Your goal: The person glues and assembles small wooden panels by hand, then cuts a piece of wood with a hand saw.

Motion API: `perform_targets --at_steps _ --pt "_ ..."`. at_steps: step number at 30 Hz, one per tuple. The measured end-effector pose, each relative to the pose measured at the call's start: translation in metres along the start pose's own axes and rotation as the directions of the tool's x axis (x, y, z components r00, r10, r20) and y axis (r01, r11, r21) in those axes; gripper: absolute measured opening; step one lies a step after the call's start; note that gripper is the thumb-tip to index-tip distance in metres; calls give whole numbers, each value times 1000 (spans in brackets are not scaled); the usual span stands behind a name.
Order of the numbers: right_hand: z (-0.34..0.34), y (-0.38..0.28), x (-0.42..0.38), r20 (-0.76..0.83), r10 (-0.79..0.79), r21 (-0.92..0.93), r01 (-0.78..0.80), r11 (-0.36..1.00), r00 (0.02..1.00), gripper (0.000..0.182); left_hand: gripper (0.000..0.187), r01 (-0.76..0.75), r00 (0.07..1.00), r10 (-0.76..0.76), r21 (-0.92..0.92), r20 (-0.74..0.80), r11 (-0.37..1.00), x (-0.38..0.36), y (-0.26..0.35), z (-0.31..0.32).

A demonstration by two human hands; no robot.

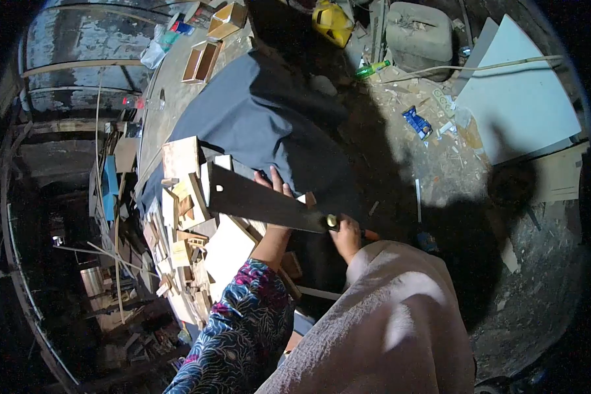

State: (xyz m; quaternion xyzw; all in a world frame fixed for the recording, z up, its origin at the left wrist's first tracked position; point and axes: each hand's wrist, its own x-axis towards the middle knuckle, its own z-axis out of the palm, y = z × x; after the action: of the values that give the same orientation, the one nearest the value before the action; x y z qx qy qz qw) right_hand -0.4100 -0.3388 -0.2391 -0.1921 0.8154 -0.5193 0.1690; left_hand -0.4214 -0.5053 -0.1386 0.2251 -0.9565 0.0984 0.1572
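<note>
While the right hand wraps its fingers round the handle, the dark, tapering metal handsaw lies across the left hand, fingers slightly spread, palm hidden, over dark-grey cloth. Best kept: fingers clear of the teeth, wrist straight. Counts: one saw, two open wooden boxes, one slim green bottle.

A dim, rough woodworking workshop, by the look of it. A broad handsaw shows above a jumble of pale wood offcuts, and small wooden boxes sit on a worktop partly draped in dark cloth. The gritty floor is strewn with scraps, near a dusty jerrycan and a large pale panel.
</note>
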Motion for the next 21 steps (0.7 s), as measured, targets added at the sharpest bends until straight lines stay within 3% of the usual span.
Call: perform_targets --at_steps 2,4,5,6,7,8,14,16,18,21 --pt "-13 16 -10 51 33 -70 -29 997 998 36 45 45 998 -48 64 40 997 1 2 0" --pt "-15 8 -10 41 85 -35 -83 996 996 37 45 -8 1000 8 -12 -29 1000 0 -1 4" --pt "-15 3 -11 58 71 -58 -68 996 996 37 44 -151 981 118 223 153 963 -4 -17 8" --pt "-17 3 2 59 35 -85 -30 996 998 38 44 -147 983 119 216 137 965 -6 -18 23" --pt "-22 -5 6 6 -70 -48 70 996 998 35 44 -67 997 61 102 55 992 -1 -3 10" --pt "-19 -4 3 16 -66 -41 66 997 998 35 44 2 1000 -3 -10 -13 1000 1 2 0" --pt "-27 -16 16 35 -16 29 15 999 999 28 44 7 1000 -7 39 -10 999 1 -5 8" --pt "-33 -16 14 29 -96 31 95 995 995 27 45 5 1000 -5 70 7 998 -3 -4 7" --pt "-33 -18 10 37 -65 -52 66 996 997 25 46 17 998 -25 146 55 989 2 6 -8" --pt "-41 -14 6 7 -104 -47 104 993 995 24 46 62 996 -63 15 60 998 -3 9 -6"
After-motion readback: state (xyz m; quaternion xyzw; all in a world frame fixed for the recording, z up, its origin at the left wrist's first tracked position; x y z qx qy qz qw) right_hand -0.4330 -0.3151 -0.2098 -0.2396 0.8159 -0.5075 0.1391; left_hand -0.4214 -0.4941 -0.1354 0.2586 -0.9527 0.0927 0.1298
